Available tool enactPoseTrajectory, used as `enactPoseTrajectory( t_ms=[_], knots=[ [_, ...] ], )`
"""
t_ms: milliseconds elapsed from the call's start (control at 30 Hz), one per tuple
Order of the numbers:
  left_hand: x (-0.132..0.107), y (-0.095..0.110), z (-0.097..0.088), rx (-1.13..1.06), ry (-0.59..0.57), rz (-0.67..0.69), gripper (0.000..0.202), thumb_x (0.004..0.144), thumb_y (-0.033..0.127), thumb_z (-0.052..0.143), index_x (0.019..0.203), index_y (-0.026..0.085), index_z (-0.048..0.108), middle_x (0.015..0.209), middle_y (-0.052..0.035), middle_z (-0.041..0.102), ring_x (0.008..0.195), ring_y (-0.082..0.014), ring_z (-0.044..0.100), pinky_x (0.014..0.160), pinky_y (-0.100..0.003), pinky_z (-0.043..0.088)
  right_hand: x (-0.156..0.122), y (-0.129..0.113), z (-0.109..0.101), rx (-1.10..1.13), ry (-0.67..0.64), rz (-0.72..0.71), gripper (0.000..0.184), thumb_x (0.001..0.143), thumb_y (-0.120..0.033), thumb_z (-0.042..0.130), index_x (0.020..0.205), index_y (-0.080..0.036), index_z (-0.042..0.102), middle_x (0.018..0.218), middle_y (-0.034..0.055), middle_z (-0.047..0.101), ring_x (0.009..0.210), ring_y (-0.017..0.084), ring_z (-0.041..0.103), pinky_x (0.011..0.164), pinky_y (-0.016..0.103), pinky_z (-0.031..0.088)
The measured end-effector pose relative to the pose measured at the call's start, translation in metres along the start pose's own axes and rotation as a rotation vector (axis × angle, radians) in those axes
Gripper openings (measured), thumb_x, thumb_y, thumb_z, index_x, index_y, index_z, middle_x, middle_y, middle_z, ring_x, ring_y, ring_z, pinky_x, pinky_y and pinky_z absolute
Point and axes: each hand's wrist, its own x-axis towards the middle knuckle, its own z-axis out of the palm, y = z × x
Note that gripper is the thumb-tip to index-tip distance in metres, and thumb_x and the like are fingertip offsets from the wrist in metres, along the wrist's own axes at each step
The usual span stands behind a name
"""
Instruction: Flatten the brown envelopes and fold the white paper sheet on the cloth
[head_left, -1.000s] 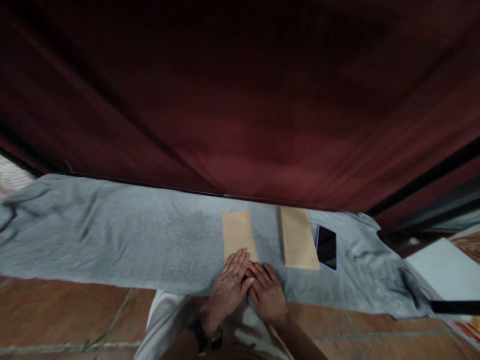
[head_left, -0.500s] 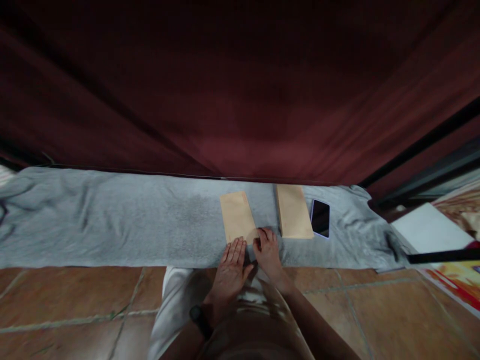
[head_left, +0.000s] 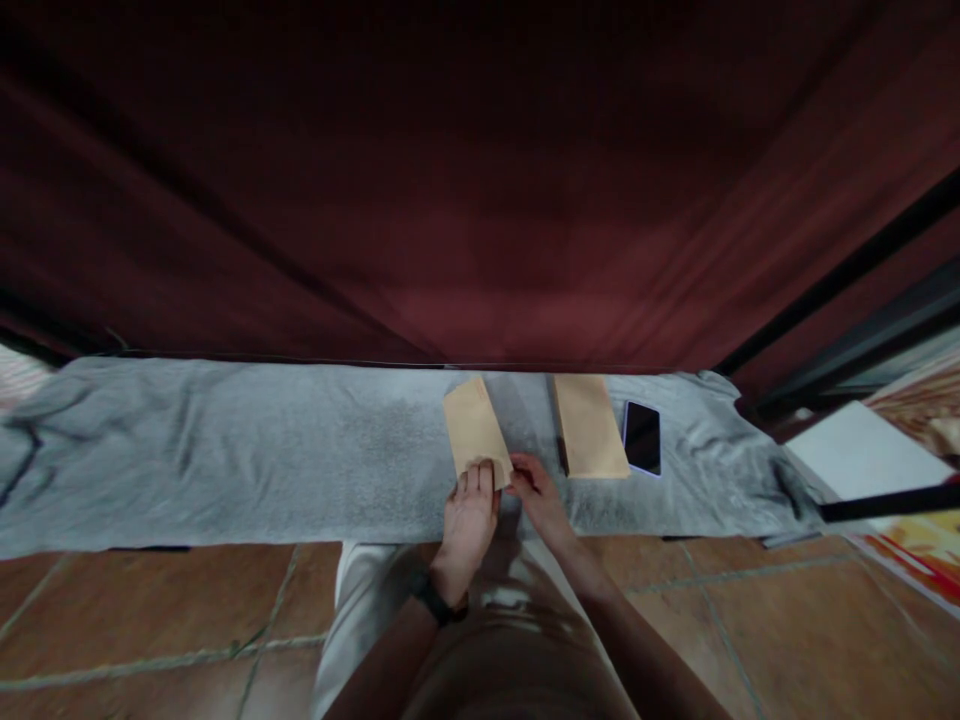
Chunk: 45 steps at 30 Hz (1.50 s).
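Note:
A tan paper envelope point(head_left: 474, 425) lies at a slant on the grey cloth in front of me. My left hand point(head_left: 470, 505) has its fingers curled over the envelope's near end, gripping it. At the near right corner, my right hand point(head_left: 534, 488) pinches the edge between thumb and fingers; the fingertips are partly hidden. To the right rests a thick stack of similar tan envelopes point(head_left: 592, 428), apart from both hands. A dark-screened phone with a light purple edge point(head_left: 642, 438) lies just beyond the stack.
Grey cloth point(head_left: 262, 450) covers a long narrow surface with loose folds at both ends. Behind it hangs a dark red fabric wall point(head_left: 480, 250). On the right are a white flat panel point(head_left: 866, 450) and a black bar point(head_left: 892, 505). Tiled floor point(head_left: 172, 605) lies below.
My left hand has gone from lying flat to fingers curled over the near end. My right hand now pinches the corner. The envelope has turned slightly and its near edge is lifted a little.

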Motion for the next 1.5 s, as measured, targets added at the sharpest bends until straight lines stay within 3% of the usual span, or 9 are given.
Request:
enactPoseTrajectory(
  t_ms=[167, 367, 600, 700, 833, 967, 1067, 1333, 1500],
  knots=[
    [0.003, 0.001, -0.022, -0.004, -0.041, -0.088, 0.035, 0.100, 0.012, 0.037, 0.129, 0.017, 0.056, 0.110, -0.0127, 0.067, 0.099, -0.0248, 0.070, 0.073, -0.030, 0.056, -0.005, -0.019, 0.009, 0.054, -0.068, 0.017, 0.032, 0.096, -0.041, 0.047, 0.117, -0.029, 0.067, 0.103, 0.0036, 0.077, 0.085, 0.021, 0.074, 0.078, 0.037, 0.064],
    [0.004, -0.006, -0.041, -0.268, 0.194, -0.251, 0.015, 0.101, 0.021, 0.042, 0.098, 0.019, 0.057, 0.086, -0.0066, 0.066, 0.078, -0.0209, 0.069, 0.065, -0.028, 0.051, -0.007, -0.016, 0.009, 0.141, -0.040, 0.071, 0.034, 0.093, -0.055, 0.060, 0.113, -0.029, 0.071, 0.104, 0.0034, 0.078, 0.085, 0.021, 0.073, 0.078, 0.036, 0.062],
    [0.008, 0.005, -0.029, -0.758, 0.263, -0.358, 0.013, 0.100, 0.032, 0.050, 0.102, 0.021, 0.057, 0.084, -0.0024, 0.069, 0.070, -0.0167, 0.066, 0.063, -0.026, 0.051, -0.013, -0.016, 0.009, 0.363, -0.045, 0.267, 0.049, 0.080, -0.054, 0.075, 0.120, -0.025, 0.069, 0.109, 0.0058, 0.078, 0.086, 0.024, 0.074, 0.079, 0.040, 0.062],
    [0.004, 0.009, -0.027, -0.588, 0.246, -0.253, 0.015, 0.103, 0.029, 0.045, 0.102, 0.021, 0.058, 0.089, -0.0032, 0.068, 0.078, -0.0165, 0.067, 0.069, -0.026, 0.052, -0.017, -0.017, 0.008, 0.438, -0.049, 0.305, 0.058, 0.081, -0.050, 0.076, 0.131, -0.024, 0.063, 0.114, 0.0065, 0.077, 0.098, 0.025, 0.075, 0.089, 0.042, 0.061],
    [0.001, 0.002, -0.038, -0.093, 0.166, 0.093, 0.018, 0.101, 0.016, 0.047, 0.106, 0.021, 0.063, 0.105, -0.0074, 0.067, 0.098, -0.0196, 0.065, 0.078, -0.029, 0.051, -0.015, -0.018, 0.005, 0.435, -0.027, 0.264, 0.046, 0.084, -0.049, 0.072, 0.123, -0.025, 0.067, 0.122, 0.0055, 0.075, 0.110, 0.022, 0.071, 0.097, 0.038, 0.058],
    [0.004, -0.011, -0.039, 0.179, 0.073, 0.392, 0.021, 0.099, 0.012, 0.055, 0.116, 0.021, 0.063, 0.106, -0.0066, 0.066, 0.104, -0.0215, 0.061, 0.090, -0.035, 0.047, -0.008, -0.015, 0.000, 0.529, -0.081, 0.287, 0.031, 0.088, -0.048, 0.064, 0.110, -0.026, 0.068, 0.117, 0.0042, 0.076, 0.105, 0.021, 0.072, 0.088, 0.035, 0.061],
    [0.001, -0.019, -0.028, 0.211, -0.006, 0.535, 0.019, 0.100, 0.012, 0.054, 0.114, 0.020, 0.064, 0.100, -0.0049, 0.065, 0.098, -0.0193, 0.059, 0.087, -0.034, 0.044, -0.007, -0.008, -0.006, 0.496, -0.015, 0.345, 0.023, 0.088, -0.041, 0.060, 0.102, -0.024, 0.067, 0.105, 0.0035, 0.078, 0.094, 0.019, 0.073, 0.076, 0.030, 0.060],
    [-0.007, -0.015, -0.021, 0.185, 0.064, 0.659, 0.020, 0.103, 0.013, 0.050, 0.116, 0.020, 0.063, 0.104, -0.0054, 0.066, 0.095, -0.0173, 0.058, 0.081, -0.033, 0.040, 0.006, -0.005, -0.022, 0.395, -0.063, 0.334, 0.014, 0.083, -0.033, 0.060, 0.092, -0.024, 0.067, 0.098, 0.0029, 0.077, 0.089, 0.018, 0.071, 0.075, 0.030, 0.058],
    [-0.005, -0.015, -0.015, 0.221, -0.029, 0.602, 0.020, 0.103, 0.013, 0.050, 0.117, 0.018, 0.063, 0.109, -0.0072, 0.066, 0.101, -0.0195, 0.059, 0.084, -0.034, 0.042, 0.013, 0.004, -0.023, 0.380, -0.007, 0.260, 0.025, 0.075, -0.030, 0.068, 0.099, -0.024, 0.069, 0.095, 0.0011, 0.077, 0.083, 0.018, 0.071, 0.074, 0.030, 0.057]
  ],
)
